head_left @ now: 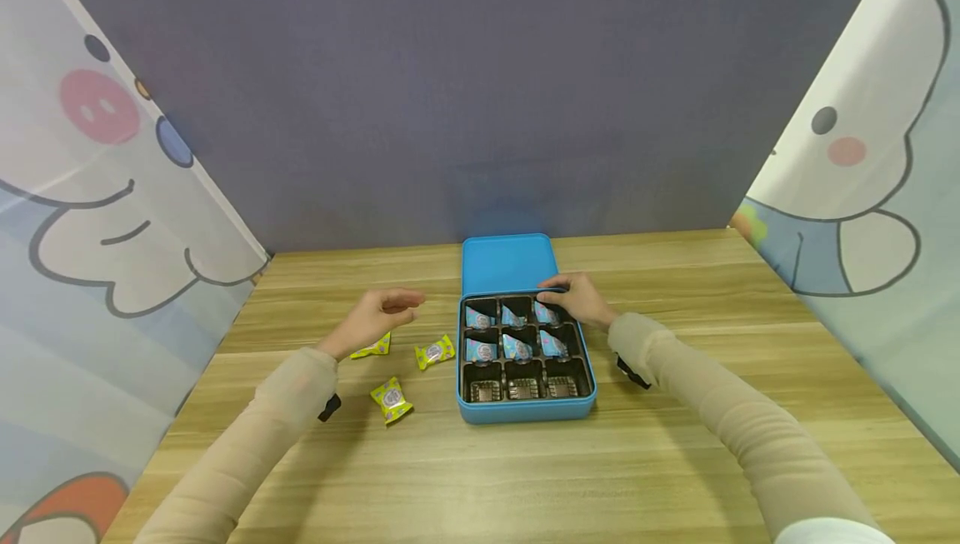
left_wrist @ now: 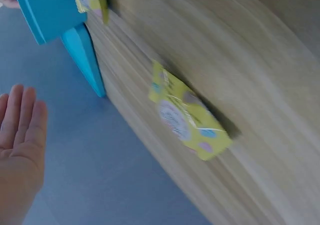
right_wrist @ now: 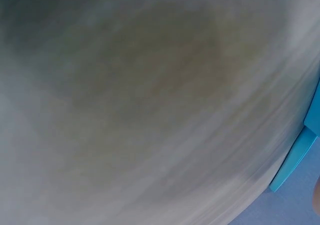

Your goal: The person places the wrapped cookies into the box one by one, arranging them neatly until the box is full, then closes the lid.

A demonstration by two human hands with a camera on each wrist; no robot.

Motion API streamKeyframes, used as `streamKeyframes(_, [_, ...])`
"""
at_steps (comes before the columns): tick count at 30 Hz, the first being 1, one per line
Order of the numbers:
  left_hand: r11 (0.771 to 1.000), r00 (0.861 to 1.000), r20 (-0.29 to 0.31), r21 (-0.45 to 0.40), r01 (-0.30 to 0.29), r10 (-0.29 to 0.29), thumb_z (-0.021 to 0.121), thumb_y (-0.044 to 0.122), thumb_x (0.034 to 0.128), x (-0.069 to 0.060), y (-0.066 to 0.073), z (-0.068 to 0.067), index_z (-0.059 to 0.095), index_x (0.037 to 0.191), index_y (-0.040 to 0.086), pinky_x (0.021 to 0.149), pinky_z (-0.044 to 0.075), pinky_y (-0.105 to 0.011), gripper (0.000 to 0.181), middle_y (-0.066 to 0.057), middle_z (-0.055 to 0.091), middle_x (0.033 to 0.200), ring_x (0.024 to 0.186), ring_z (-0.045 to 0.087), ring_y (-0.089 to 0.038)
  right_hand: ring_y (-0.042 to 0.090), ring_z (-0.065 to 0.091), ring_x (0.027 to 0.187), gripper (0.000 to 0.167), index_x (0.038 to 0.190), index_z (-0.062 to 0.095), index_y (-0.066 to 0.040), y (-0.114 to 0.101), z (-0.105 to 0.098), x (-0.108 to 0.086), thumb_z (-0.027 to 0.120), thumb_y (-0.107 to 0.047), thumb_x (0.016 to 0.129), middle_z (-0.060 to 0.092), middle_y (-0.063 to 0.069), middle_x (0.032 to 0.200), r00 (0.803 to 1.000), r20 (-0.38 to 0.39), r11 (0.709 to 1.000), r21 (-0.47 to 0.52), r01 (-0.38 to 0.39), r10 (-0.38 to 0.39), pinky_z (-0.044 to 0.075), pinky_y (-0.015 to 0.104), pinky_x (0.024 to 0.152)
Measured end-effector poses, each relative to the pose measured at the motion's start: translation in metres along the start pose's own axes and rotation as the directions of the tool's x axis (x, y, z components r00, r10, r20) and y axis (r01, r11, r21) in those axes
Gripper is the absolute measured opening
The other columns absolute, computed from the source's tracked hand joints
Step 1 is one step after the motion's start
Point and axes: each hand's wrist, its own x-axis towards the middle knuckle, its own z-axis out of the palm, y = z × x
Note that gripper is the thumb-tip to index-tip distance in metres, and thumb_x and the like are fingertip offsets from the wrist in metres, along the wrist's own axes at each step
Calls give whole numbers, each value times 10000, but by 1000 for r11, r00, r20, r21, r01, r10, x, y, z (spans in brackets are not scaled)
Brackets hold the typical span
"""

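Six blue packets (head_left: 517,347) sit in the far rows of the box (head_left: 527,412); three yellow packets (head_left: 435,352) to its left seem left to place. The left hand (head_left: 369,319) has straight fingers, together; whether the right hand (head_left: 581,298) clamps the box's corner, we cannot tell.

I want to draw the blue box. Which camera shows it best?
The head view: the blue box shows almost whole, open, with its dark tray visible. The left wrist view shows only part of its outside; the right wrist view, just a blue bit at the right edge.
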Motion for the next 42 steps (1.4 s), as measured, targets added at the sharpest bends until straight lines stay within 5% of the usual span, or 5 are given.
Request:
streamKeyframes(17, [991,990,-48,-7,136,-136,556,185,921,-20,-56,-26,527,1288,54,954,449,-468,391,-145,535,1298,1194,491,-344,301,547,1080,344,1152,636,-50,0,0,0,636,-243,867,591,147,1179,1000,16,1000,16,-26,26,490,418,886])
streamKeyframes(27, [986,986,-31,20,166,-165,632,179,869,-33,-74,-30,503,1297,10,1012,385,-495,478,-182,515,1309,1239,436,-379,304,529,1113,338,1155,637,-59,-2,-1,-3,633,-239,869,581,142,1198,999,12,1000,-1,-30,30,476,422,910])
streamKeyframes(42, [977,977,-16,-20,213,-213,726,201,784,-40,-92,-29,535,1273,27,815,494,-233,553,-178,492,1333,1172,497,-328,306,534,1109,329,1162,631,-47,-3,1,0,628,-206,874,589,143,1184,1000,7,1000,-19,-22,22,483,424,899])
